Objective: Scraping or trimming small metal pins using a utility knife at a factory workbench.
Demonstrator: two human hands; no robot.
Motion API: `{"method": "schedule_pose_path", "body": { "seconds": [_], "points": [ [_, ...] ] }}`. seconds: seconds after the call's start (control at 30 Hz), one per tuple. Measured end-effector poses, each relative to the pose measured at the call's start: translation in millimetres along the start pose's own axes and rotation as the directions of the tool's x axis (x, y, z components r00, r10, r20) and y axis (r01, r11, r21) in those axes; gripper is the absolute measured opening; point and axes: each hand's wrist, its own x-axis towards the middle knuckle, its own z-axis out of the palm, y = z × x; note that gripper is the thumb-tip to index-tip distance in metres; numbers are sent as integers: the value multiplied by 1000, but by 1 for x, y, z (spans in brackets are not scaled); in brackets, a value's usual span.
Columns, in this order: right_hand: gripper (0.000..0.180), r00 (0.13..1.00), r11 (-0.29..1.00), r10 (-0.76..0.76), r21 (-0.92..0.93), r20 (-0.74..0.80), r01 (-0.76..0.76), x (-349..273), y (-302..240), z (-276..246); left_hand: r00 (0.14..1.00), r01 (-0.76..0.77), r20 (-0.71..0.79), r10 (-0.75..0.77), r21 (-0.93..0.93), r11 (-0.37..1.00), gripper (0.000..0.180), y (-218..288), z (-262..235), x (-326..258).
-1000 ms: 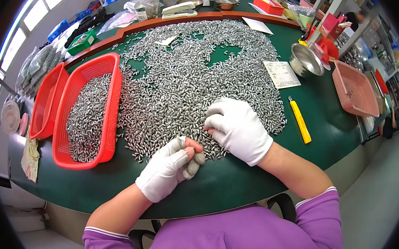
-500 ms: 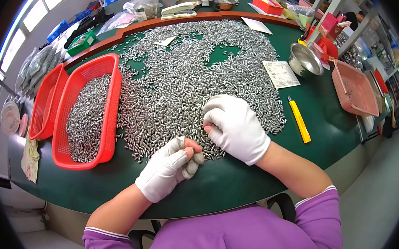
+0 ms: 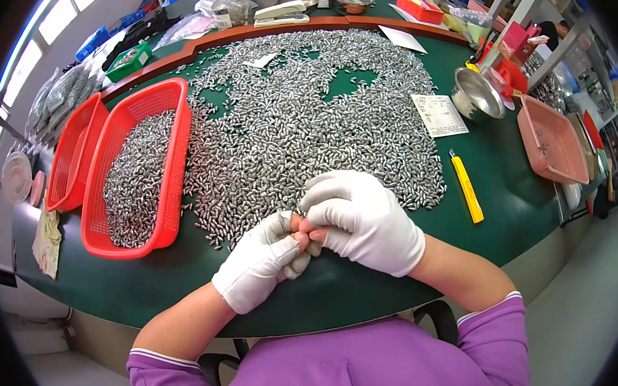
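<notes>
A wide spread of small silvery metal parts (image 3: 277,135) covers the middle of the green table. At its near edge, my left hand (image 3: 257,267) and my right hand (image 3: 367,221) meet, both in white gloves with some bare fingertips showing. Thumb and fingers of the left are closed in a pinch. My right hand's fingertips are pinched too and press against those of the left. Whatever lies between the fingertips is too small and covered to make out. On the left, a red perforated basket (image 3: 187,140) holds a heap of the same kind of metal parts.
A second red basket (image 3: 59,187) leans beyond the first. On the right lie a yellow cutter knife (image 3: 467,189), a printed paper slip (image 3: 440,115), a metal bowl (image 3: 478,92) and a pink tray (image 3: 553,142). A wooden rail (image 3: 243,34) borders the far side of the parts.
My right hand has come back from the parts toward me and now touches the left hand's fingertips. The left hand has stayed nearly in place, pinched.
</notes>
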Motion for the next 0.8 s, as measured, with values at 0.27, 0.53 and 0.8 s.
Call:
{"method": "schedule_pose_path", "body": {
  "seconds": [0.27, 0.53, 0.8],
  "points": [
    [21, 998, 997, -68, -30, 10, 68, 0, 1, -5, 998, -9, -67, 9, -6, 1000, 16, 2, 5, -2],
    [23, 993, 990, -115, -78, -1, 114, 5, 2, -5, 998, -31, -59, 30, -14, 999, 16, -1, -1, -2],
    [21, 997, 965, -53, -261, -61, 35, 4, 4, -18, 997, -39, -69, 39, 4, 999, 14, 2, 4, -1]
  ]
}}
